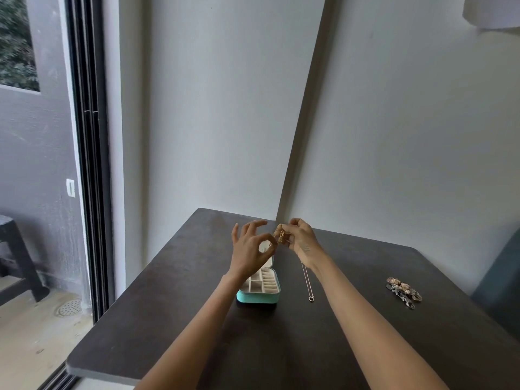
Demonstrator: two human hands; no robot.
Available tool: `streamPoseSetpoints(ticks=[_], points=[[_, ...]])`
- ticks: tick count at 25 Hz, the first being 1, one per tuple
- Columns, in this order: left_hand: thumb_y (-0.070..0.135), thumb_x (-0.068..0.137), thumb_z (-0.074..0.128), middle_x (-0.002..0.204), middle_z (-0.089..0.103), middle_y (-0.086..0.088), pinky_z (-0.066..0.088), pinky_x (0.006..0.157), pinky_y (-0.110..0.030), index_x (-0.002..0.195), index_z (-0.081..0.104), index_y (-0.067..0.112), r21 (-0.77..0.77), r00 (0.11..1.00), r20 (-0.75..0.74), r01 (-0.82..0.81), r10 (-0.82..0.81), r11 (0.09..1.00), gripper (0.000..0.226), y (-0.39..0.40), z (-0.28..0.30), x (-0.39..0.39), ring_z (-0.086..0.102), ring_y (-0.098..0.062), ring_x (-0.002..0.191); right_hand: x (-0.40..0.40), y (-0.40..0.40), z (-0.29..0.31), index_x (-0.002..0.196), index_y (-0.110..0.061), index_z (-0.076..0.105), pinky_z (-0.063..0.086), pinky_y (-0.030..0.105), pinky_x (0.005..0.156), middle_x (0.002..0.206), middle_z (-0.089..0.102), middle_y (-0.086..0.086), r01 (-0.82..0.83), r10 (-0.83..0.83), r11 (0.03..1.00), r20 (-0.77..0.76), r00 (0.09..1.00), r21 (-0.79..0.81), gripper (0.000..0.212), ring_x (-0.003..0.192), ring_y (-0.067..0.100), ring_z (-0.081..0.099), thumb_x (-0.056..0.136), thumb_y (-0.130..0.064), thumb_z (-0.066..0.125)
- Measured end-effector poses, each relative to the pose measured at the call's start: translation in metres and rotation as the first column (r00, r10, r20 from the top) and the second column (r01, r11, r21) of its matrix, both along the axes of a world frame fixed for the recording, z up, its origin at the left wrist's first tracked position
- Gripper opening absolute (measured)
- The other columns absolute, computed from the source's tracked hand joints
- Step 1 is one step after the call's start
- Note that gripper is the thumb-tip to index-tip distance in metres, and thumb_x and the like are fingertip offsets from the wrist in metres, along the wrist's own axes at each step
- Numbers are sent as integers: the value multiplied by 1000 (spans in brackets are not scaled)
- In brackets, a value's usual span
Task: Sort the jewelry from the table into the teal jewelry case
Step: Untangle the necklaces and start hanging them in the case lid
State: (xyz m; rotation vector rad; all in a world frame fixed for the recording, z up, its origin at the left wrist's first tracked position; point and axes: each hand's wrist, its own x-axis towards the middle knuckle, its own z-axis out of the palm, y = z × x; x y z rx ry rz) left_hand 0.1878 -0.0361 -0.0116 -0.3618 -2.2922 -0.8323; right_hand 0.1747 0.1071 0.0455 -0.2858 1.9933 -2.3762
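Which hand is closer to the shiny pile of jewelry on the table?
Right. The right hand is raised left of the jewelry pile, pinching a gold chain. The left hand is farther left, above the teal jewelry case.

Two bare forearms come into view from the bottom edge. No sleeve covers them as far as the picture shows. The left hand (251, 250) and the right hand (302, 239) are slim with long fingers. The nails are short and have no visible polish. The right hand shows thin creases near the wrist.
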Motion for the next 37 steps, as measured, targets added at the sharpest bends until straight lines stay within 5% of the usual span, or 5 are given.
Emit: streamPoseSetpoints(ticks=[6,11,18,29,37], points=[[39,90,57,97,71,8,29,105,-38,90,74,23,232,991,96,69,-94,970,23,8,0,3,60,-8,94,-3,-3,1,84,-13,41,53,27,61,79,64,13,85,-56,971,-134,989,222,20,66,18,61,90,1,55],[11,87,64,89,68,-2,50,76,-18,116,49,9,825,856,124,192,-501,532,32,12,15,-2,66,-15,85,-3,2,-5,82,-14,44,50,30,63,79,63,11,83,-41,950,-143,989,300,19,60,9,62,90,-1,56],[0,82,66,66,71,11,50,66,-11,101,69,-5,621,805,212,327,-554,712,20,6,35,-14,64,2,62,2,16,-7,90,-11,50,55,27,62,85,62,11,44,-14,972,-129,992,231,18,70,18,61,87,4,59],[-10,89,50,72,55,-11,53,65,-16,119,57,-4,773,760,127,327,-638,543,31,26,43,-11,62,-5,57,3,24,-33,86,-15,57,55,32,75,81,65,8,228,-216,935,-71,974,271,19,70,18,61,80,-4,70],[-10,92,40,54,60,3,42,51,-15,120,53,5,926,728,115,168,-676,338,34,25,30,-15,59,-7,54,12,41,-27,83,-15,47,57,25,63,74,66,8,107,-47,903,150,987,-416,25,69,17,64,87,9,53]])
